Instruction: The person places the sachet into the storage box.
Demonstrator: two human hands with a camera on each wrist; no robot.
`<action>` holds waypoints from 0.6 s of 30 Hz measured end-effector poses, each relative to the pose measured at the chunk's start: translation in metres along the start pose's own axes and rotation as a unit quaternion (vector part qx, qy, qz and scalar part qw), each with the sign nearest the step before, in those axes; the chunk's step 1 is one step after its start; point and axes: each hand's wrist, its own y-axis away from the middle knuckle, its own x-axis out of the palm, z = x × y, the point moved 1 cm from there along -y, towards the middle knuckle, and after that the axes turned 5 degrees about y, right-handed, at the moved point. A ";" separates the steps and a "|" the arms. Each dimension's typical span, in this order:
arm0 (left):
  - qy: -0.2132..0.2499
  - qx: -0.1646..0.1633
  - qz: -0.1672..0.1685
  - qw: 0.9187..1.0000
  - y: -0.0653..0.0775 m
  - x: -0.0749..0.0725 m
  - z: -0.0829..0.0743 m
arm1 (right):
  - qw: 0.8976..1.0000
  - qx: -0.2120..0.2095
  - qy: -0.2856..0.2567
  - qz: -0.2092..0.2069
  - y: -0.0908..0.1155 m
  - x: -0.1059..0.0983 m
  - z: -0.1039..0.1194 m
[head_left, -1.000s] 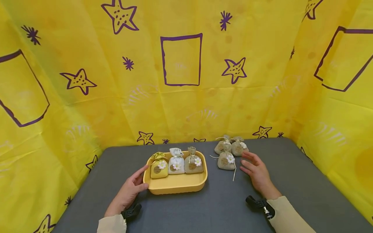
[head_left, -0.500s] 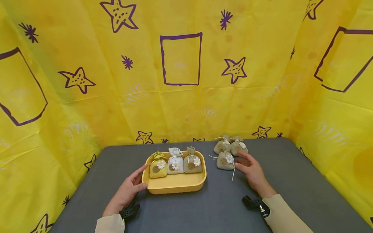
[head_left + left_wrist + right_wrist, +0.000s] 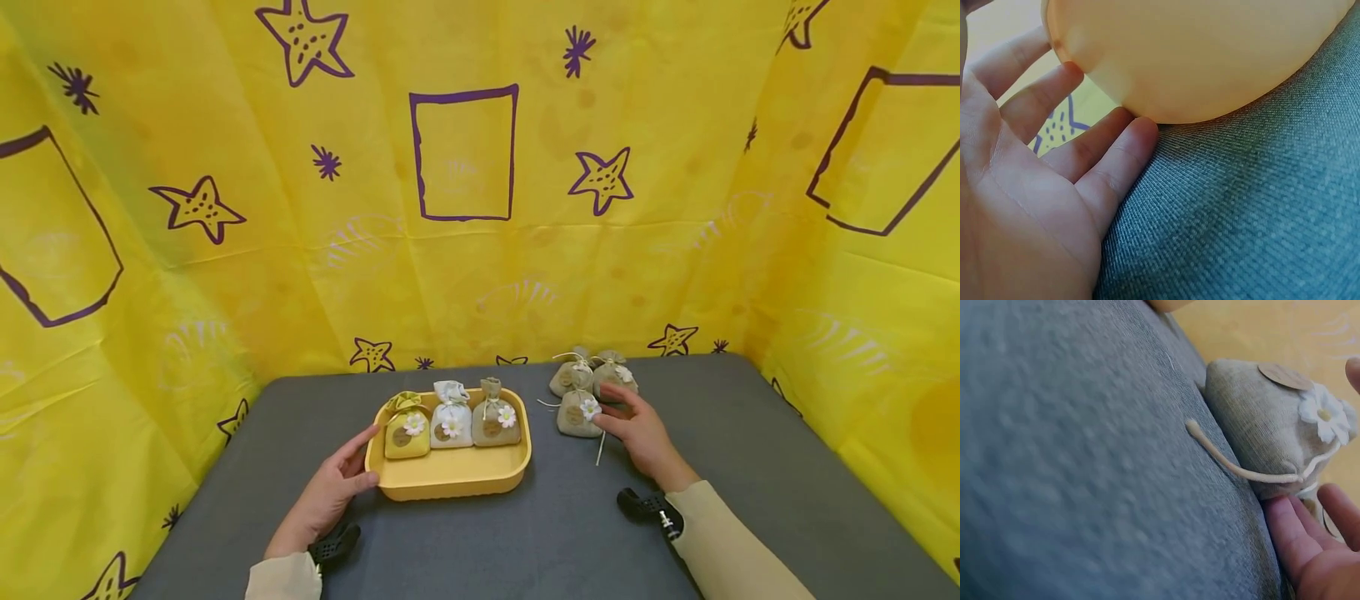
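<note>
My left hand (image 3: 330, 487) rests at the left end of a yellow tray (image 3: 450, 487), fingers spread with their tips against its outer wall (image 3: 1204, 75). Along the tray's back stand a mustard sachet (image 3: 401, 443), a white sachet (image 3: 460, 433) and a brown sachet (image 3: 489, 435), each with a white flower. My right hand (image 3: 647, 437) reaches around the right side of the front beige linen sachet (image 3: 572, 425), thumb apart from the fingers. In the right wrist view, fingertips are right at this sachet (image 3: 1247, 412), beside its loose cord.
Behind the front sachet, a beige sachet (image 3: 564, 382) and another beige sachet (image 3: 611, 377) sit close together. All stand on a dark grey table (image 3: 517, 550). A yellow patterned curtain (image 3: 465, 283) rises behind the table's far edge.
My right hand has moved left, from beside the beige sachets to the front one, its thumb nearing the flower. The left hand stays at the tray, and the sachets stay in place.
</note>
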 end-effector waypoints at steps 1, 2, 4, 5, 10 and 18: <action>-0.001 0.000 0.000 1.000 0.000 0.000 0.000 | 1.000 -0.001 -0.001 0.005 -0.001 -0.001 -0.001; -0.001 -0.001 0.000 1.000 0.000 0.000 0.000 | 1.000 0.000 -0.002 0.007 -0.001 -0.002 -0.002; -0.002 -0.001 -0.002 1.000 0.000 0.000 -0.001 | 1.000 -0.004 -0.006 0.013 -0.003 -0.002 -0.002; -0.003 0.000 -0.002 1.000 0.000 0.000 -0.001 | 1.000 -0.007 -0.008 0.020 -0.003 -0.002 -0.002; -0.003 0.001 -0.003 1.000 0.000 0.001 0.000 | 0.998 -0.008 0.029 0.063 -0.004 0.002 0.000; 0.002 0.011 0.007 1.000 0.001 0.001 0.001 | 0.989 0.013 0.111 0.094 -0.002 0.006 0.001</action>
